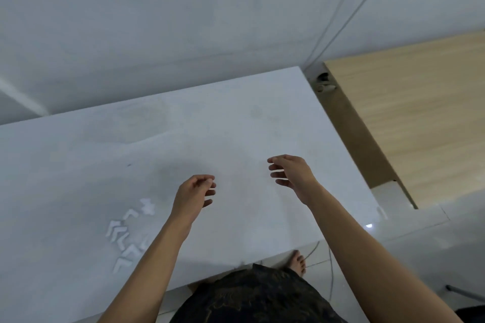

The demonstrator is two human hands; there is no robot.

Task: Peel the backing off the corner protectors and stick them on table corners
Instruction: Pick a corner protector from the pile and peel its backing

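Corner protectors [126,238] lie clustered on the white table [236,126], lower left of the frame, just beside the left forearm. Left hand [194,194] and right hand [291,173] hover above the tabletop at frame centre, fingers loosely curled, grasping nothing.

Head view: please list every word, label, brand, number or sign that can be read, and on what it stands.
None can be read. The table, the corner protectors, the wall, the wooden surface and the dark patterned garment carry no visible writing; the garment's pattern is not lettering.
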